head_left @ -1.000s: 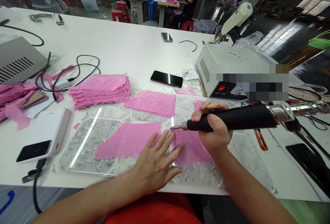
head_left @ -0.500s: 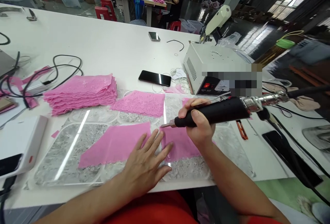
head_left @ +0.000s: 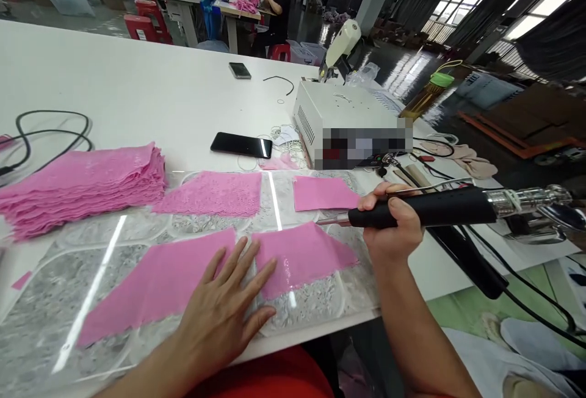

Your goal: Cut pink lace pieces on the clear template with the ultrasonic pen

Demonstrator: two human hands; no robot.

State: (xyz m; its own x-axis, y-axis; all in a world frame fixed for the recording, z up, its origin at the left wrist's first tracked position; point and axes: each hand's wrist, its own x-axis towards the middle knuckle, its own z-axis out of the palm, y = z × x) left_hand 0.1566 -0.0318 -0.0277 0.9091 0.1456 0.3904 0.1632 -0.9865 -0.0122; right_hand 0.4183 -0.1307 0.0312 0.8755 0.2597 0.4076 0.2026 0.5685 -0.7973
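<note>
My left hand (head_left: 220, 309) lies flat with fingers spread, its fingertips across the neighbouring edges of two pink fabric pieces, the left piece (head_left: 155, 285) and the right piece (head_left: 304, 257). In my right hand (head_left: 396, 230) is a black-handled ultrasonic cutter (head_left: 439, 206), gripped around its handle. Its metal tip meets the top edge of the right piece near the peak, where a sloping side begins. Behind them lie a pink lace piece (head_left: 215, 193) and a smaller plain pink piece (head_left: 323, 193). All rest on a clear sheet over a grey patterned mat (head_left: 315, 309).
A pile of pink lace pieces (head_left: 86, 184) stands at the left. Toward the back are a black phone (head_left: 241, 144), a second phone (head_left: 239, 70) and a grey control box (head_left: 348, 105). Cables (head_left: 517, 282) trail at the right. A person (head_left: 274, 7) sits at a sewing machine beyond.
The cutter's tip has moved right along the top edge of the right piece, away from my left hand. My left hand stays pressed flat. The view has turned to the right.
</note>
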